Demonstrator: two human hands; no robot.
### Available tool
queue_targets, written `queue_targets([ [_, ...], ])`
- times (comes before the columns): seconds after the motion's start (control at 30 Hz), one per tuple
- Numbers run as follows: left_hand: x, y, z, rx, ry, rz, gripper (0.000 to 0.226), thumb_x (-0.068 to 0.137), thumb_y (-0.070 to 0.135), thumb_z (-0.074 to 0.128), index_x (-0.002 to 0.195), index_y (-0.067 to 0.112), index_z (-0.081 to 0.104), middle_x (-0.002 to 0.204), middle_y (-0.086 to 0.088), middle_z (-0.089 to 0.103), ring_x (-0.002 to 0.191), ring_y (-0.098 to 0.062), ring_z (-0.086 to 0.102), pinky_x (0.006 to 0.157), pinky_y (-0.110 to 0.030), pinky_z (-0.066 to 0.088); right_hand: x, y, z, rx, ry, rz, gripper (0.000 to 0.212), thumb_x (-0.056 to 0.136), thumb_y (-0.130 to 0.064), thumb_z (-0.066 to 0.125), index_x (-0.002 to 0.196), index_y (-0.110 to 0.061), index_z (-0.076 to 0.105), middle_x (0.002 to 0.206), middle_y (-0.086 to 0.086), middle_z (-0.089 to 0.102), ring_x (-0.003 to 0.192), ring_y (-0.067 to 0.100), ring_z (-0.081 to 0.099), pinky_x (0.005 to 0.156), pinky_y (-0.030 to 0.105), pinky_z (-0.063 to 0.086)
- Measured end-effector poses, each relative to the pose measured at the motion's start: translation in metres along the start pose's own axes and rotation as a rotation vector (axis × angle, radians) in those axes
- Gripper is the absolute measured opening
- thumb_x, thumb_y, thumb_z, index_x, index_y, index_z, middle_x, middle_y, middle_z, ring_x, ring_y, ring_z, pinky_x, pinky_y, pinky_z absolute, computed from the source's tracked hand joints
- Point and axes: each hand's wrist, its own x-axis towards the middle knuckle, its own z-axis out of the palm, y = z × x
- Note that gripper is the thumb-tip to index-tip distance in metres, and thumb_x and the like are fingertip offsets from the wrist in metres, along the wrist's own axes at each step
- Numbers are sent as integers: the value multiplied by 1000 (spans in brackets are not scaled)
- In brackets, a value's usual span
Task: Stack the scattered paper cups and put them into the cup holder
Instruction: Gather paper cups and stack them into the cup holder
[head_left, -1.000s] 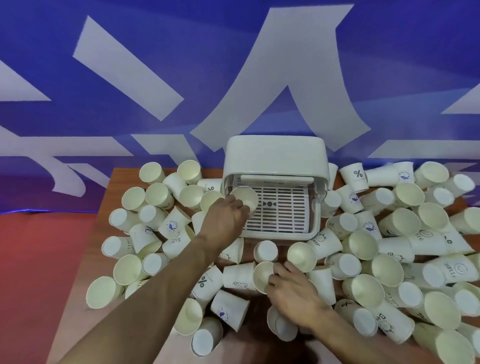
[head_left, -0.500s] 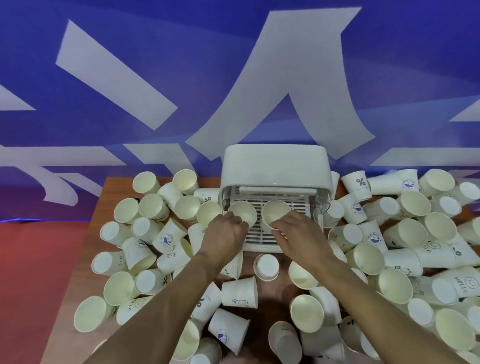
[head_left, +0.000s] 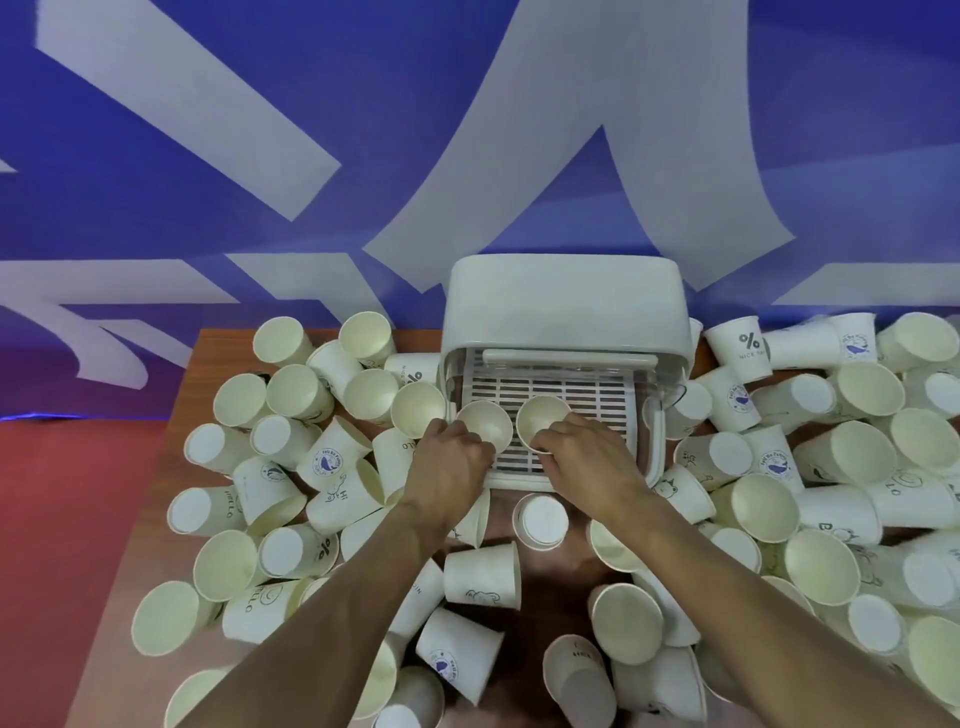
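The white cup holder (head_left: 566, 304) stands open at the back of the counter (head_left: 218, 353). On its slotted tray (head_left: 582, 392) sit two paper cups, mouths up and side by side. The left hand (head_left: 452, 467) has its fingers curled round the left cup (head_left: 485, 422). The right hand (head_left: 587, 457) pinches the near rim of the right cup (head_left: 543, 415). Loose cups (head_left: 763, 509) are heaped around the holder on both sides, some upright, some tipped or upside down.

You get one view, from the camera on your head. It looks forward and down, close above the brown wooden table (head_left: 223, 345) of white paper cups (head_left: 483, 574). The white plastic cup holder box (head_left: 566, 301) sits at 12 o'clock.
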Motion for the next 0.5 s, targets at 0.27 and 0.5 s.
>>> queue_targets([
  [0.27, 1, -2, 7, 5, 40, 44, 30, 100, 37, 45, 106, 24, 71, 101, 1, 73, 104, -20, 58, 97, -33, 37, -8, -6, -8, -86, -67, 3, 27, 94, -22, 52, 115, -25, 68, 106, -5, 71, 104, 22, 59, 84, 34, 45],
  [0.5, -5, 0, -1, -61, 95, 29, 33, 94, 42, 51, 98, 18, 73, 91, -3, 73, 93, -21, 62, 86, -35, 47, -17, -10, -16, -75, -59, 28, 28, 95, -26, 51, 119, -20, 64, 113, -3, 69, 111, 19, 55, 87, 34, 46],
])
